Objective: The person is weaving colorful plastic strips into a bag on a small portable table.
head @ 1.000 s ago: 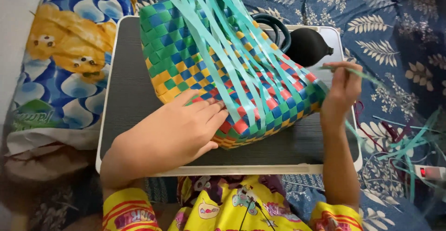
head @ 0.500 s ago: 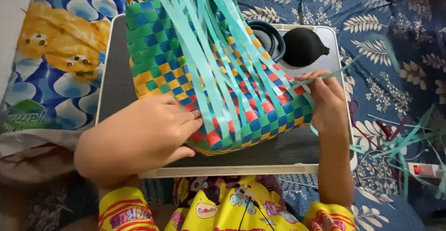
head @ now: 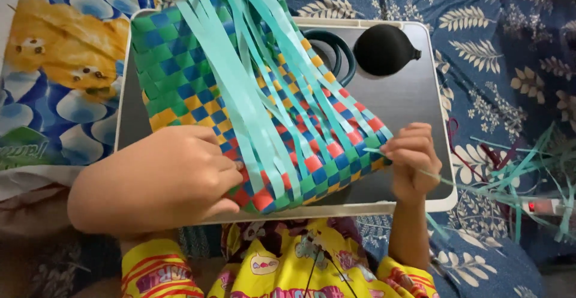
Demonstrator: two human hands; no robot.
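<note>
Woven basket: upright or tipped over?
Tipped. The woven basket lies on its side on the tray, loose teal strips draped across it.

The checkered woven basket of green, blue, yellow and red plastic strips runs off the top edge along with its loose pale turquoise strips, so their ends are unseen. The left hand covers the basket's near left corner. The basket hides most of the dark coiled tube and much of the dark lap tray with a white rim. The right hand conceals the end of the thin turquoise strip it pinches.
</note>
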